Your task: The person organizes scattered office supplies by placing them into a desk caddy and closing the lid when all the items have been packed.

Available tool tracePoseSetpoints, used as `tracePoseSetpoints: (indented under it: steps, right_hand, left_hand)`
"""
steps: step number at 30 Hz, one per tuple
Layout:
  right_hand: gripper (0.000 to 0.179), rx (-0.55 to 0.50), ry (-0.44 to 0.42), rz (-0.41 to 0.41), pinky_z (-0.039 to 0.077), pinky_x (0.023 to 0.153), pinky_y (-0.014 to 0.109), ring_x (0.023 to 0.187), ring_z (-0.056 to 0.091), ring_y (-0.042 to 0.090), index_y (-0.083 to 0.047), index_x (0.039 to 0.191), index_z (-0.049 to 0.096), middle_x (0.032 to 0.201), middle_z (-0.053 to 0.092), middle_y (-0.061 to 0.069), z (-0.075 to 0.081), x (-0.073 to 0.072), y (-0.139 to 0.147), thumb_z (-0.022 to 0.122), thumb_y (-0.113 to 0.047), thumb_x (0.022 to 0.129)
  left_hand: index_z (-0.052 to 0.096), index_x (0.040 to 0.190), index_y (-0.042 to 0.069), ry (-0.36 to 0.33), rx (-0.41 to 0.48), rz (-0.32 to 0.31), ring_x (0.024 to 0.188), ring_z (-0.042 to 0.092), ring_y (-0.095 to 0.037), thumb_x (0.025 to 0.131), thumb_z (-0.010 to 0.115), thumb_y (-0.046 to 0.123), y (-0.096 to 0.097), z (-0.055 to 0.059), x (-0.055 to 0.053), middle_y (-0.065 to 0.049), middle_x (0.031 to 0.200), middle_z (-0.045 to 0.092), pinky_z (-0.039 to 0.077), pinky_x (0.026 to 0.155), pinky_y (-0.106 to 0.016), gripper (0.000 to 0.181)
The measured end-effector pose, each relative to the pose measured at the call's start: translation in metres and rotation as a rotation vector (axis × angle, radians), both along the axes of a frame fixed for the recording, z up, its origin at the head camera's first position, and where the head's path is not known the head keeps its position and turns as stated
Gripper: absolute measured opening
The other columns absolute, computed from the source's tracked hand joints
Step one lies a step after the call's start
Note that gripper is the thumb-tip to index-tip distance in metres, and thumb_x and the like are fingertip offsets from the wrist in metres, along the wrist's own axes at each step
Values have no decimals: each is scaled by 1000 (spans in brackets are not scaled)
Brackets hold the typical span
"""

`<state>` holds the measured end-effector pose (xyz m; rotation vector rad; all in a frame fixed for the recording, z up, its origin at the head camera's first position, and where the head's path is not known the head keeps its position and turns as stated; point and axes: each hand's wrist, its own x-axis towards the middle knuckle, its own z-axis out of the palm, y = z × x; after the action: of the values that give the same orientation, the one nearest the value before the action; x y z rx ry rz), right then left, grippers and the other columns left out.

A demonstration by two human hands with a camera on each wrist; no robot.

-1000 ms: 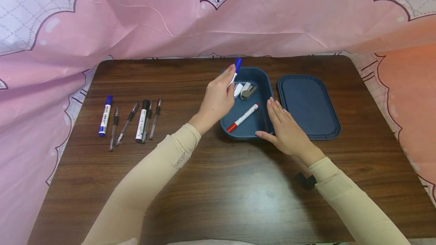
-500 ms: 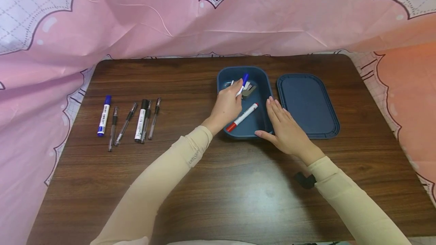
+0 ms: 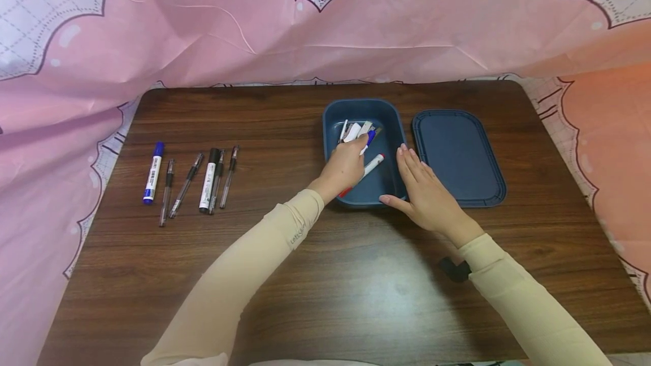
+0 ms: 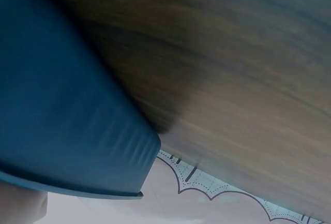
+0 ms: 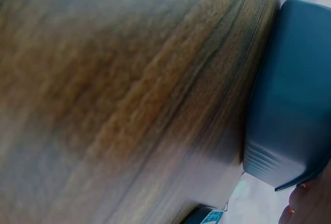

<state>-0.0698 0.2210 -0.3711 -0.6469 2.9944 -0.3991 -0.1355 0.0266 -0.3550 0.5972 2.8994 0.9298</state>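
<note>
My left hand [image 3: 347, 164] reaches into the dark blue box [image 3: 331, 107] and grips a blue-capped white marker [image 3: 372, 138]; much of the marker is hidden behind the fingers. Below that hand lies a red-and-white marker [image 3: 374, 166] on the box floor, partly covered. Small white items [image 3: 352, 132] and a grey one sit towards the back of the box. My right hand [image 3: 429, 199] rests with straight fingers along the box's right rim, its thumb at the near corner. Both wrist views show the outer box wall [image 4: 72, 94] close up.
Left on the brown wooden table [image 3: 285, 304] lie a blue marker [image 3: 153, 173], a black-capped marker [image 3: 209, 179] and several clear pens [image 3: 230, 177]. The box's flat blue lid [image 3: 460, 157] lies to its right. A pink patterned cloth [image 3: 325, 44] hangs behind the table.
My left hand has moved down and slightly right into the box with the blue-capped marker, covering part of the red one. The right hand has stayed at the rim.
</note>
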Motion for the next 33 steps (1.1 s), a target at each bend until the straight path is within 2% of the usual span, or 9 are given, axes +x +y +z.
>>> tracePoseSetpoints:
  steps: [3,8,14,17,21,26,33]
  right_hand:
    - [93,2,-5,0,17,112,53,144,-5,20,-10,147,-1,155,-7,3,1,-1,-1,42,-64,85]
    - [93,-2,1,4,17,112,53,144,-4,21,-10,147,0,155,-6,4,2,-2,-2,44,-63,85]
    - [93,6,7,6,18,112,53,144,-3,22,-9,147,1,155,-7,4,4,-2,-3,44,-63,85]
    - [93,7,0,5,17,112,53,144,0,24,-10,147,-1,155,-8,4,4,-2,-3,43,-63,85]
    - [93,4,-14,4,17,112,53,144,0,24,-10,147,-1,155,-8,3,2,-2,-2,43,-63,85]
    - [93,4,-25,-4,16,112,53,144,-5,20,-10,147,-1,155,-7,3,1,0,-2,42,-64,85]
    - [93,5,-16,-3,17,112,53,143,-8,17,-11,147,-1,155,-7,4,1,1,-1,44,-63,85]
  left_hand:
    - [48,131,8,-21,-18,-5,101,64,-24,89,51,6,0,-1,0,-11,122,61,53,85,-34,43]
    - [46,134,10,-54,-21,-18,105,62,-23,89,51,5,0,-2,-1,-10,128,57,53,84,-34,46]
    - [44,136,10,-97,-71,-51,105,61,-21,89,48,4,2,-3,-1,-7,132,54,53,81,-34,48]
    - [43,137,10,-118,-102,-76,100,61,-18,87,49,2,3,-5,-1,-6,132,54,52,79,-31,51]
    - [41,138,11,-156,-161,-101,89,59,-18,83,55,2,4,-8,-2,-7,128,57,51,72,-30,57]
    - [39,139,12,-214,-234,-124,87,59,-19,83,59,5,6,-10,-1,-8,121,59,50,67,-30,60]
    - [41,137,9,-216,-236,-140,78,59,-17,83,58,5,6,-10,1,-7,110,62,48,58,-26,57]
